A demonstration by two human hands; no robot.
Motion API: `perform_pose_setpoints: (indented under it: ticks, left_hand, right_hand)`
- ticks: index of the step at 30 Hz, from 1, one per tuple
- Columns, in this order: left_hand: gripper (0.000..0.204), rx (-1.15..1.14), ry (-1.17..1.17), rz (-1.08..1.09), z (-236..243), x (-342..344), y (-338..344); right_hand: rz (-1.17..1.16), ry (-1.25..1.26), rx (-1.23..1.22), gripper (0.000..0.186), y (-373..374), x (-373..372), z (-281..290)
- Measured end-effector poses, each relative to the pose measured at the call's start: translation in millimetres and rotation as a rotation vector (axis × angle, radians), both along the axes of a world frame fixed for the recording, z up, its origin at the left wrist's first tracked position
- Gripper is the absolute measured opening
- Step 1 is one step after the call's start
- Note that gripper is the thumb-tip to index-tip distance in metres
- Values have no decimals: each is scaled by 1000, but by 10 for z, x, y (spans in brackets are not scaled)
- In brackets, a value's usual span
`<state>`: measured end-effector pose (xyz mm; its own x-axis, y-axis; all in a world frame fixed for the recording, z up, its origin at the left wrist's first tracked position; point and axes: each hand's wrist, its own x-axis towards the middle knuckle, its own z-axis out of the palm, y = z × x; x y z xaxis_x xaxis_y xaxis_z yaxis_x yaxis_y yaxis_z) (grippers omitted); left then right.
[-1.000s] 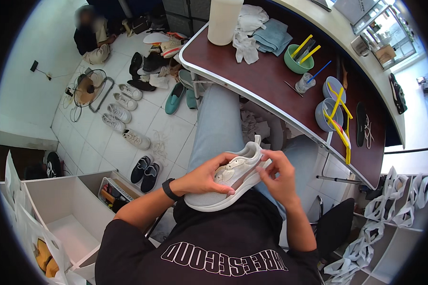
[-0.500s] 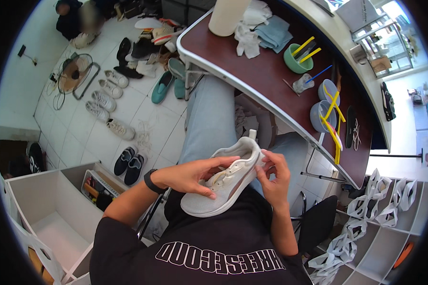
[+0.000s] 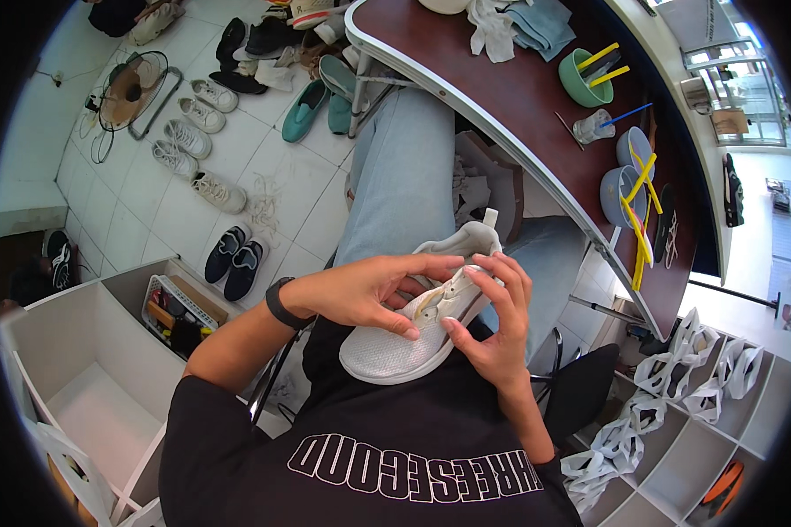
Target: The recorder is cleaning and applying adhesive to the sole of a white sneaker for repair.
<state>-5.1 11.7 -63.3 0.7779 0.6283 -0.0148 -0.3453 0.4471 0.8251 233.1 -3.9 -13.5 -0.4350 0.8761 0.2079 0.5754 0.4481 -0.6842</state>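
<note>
White sneaker (image 3: pixel 417 316) in lap, left hand (image 3: pixel 369 294) and right hand (image 3: pixel 492 329) around it.

A dark brown table (image 3: pixel 536 105) carries a green cup (image 3: pixel 586 79) of yellow sticks, blue bowls (image 3: pixel 628 171) and folded cloths (image 3: pixel 518 22). Pairs of shoes (image 3: pixel 237 262) lie scattered on the tiled floor (image 3: pixel 141 220).

One head-worn fisheye view looks steeply down from above the person's chest onto the pale grey mesh sneaker (image 3: pixel 417 325) held close in the lap. Beyond the sneaker curves the dark brown table (image 3: pixel 536 114) (its edge bent by the lens); left of it, the white tiled floor (image 3: pixel 141 220) lies far below.
</note>
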Motion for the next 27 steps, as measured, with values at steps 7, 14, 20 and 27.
perform_pose_setpoints:
  ticks: [7,14,20,27]
  left_hand:
    - [76,-22,78,80,125,40,-27]
    - [62,-175,-162,160,540,45,-213]
    - [67,-265,-205,70,674,64,-229]
    - [67,-304,-208,54,653,102,-228]
  right_hand:
    - [-19,16,-2,63,-19,-26,25]
    - [0,-22,135,59,-108,-28,538]
    - [-27,-61,163,52,-199,-5,750]
    - [-39,-57,162,47,-194,26,743]
